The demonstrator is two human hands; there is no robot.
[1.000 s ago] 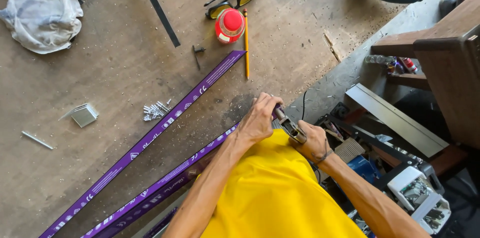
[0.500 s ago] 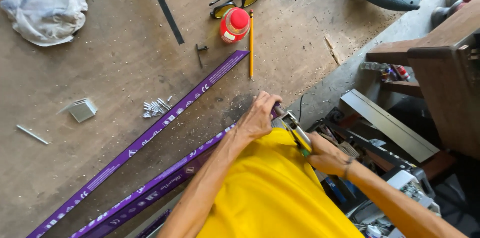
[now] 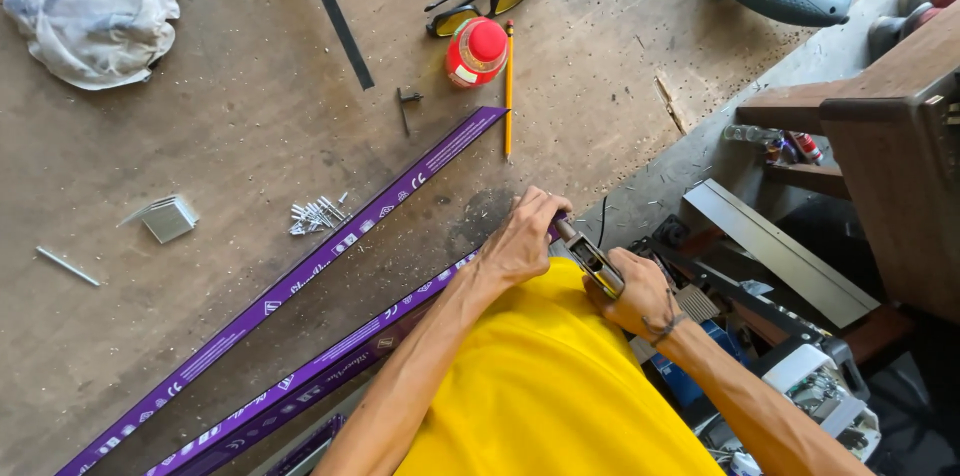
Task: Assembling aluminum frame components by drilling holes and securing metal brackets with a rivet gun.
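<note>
We clamp our left hand (image 3: 522, 241) and right hand (image 3: 640, 291) on a metal hand tool (image 3: 590, 261) at the end of the nearer purple strip (image 3: 330, 366), work mid-way, loose rivets (image 3: 318, 215) unused at ten o'clock.

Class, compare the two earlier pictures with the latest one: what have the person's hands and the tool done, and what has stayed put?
The right hand dipped away to the lower right, then came back up and grips the metal hand tool again. The left hand stayed pressed on the end of the purple strip throughout. The pencil, red-capped bottle, glasses and loose rivets lie as before.
</note>
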